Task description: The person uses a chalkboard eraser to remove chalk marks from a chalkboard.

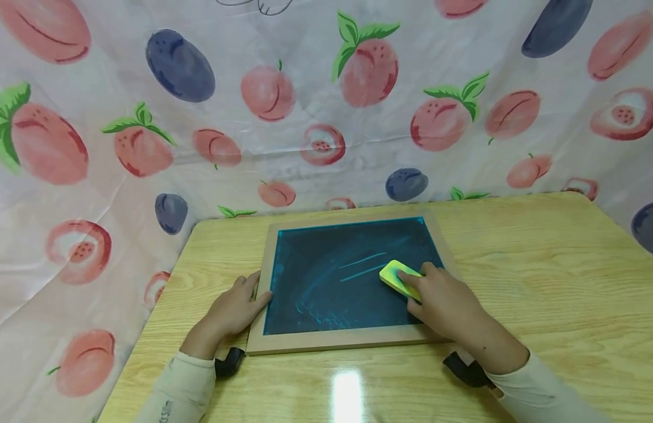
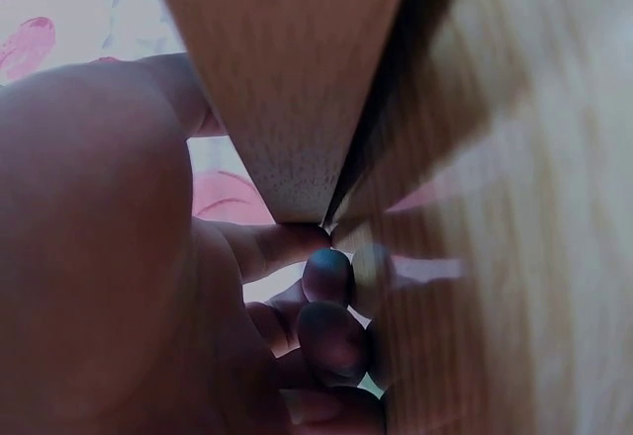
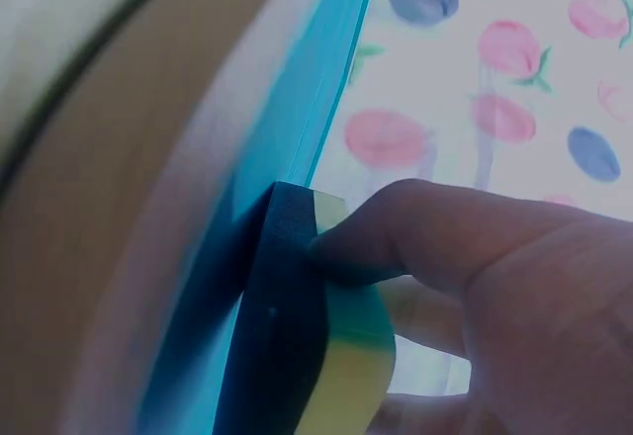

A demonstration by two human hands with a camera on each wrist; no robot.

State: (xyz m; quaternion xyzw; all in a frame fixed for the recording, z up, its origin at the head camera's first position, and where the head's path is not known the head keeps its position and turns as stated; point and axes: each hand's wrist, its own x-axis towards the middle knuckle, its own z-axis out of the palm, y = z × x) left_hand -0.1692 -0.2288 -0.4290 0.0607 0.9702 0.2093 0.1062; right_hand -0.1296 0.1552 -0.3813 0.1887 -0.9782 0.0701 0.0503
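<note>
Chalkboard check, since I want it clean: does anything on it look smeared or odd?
Yes. The chalkboard carries hazy turquoise smears and two thin streaks left of the eraser, which the right hand holds on it. The left hand rests against its wooden frame. Nothing looks damaged.

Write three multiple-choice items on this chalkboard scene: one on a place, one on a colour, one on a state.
1. Where does the left hand rest?
A. on the chalkboard's left frame edge
B. on the eraser
C. flat on the curtain

2. What colour is the top of the eraser?
A. red
B. yellow-green
C. white

3. What state is the chalkboard in?
A. wiped spotless
B. covered with neat writing
C. smeared with chalk, two strokes remaining

Answers: 1 A, the head view shows the hand against the wooden frame's left side; 2 B, its top shows yellow-green beside the right hand gripping it; 3 C, pale smears and two slanted lines show on the dark surface.
</note>
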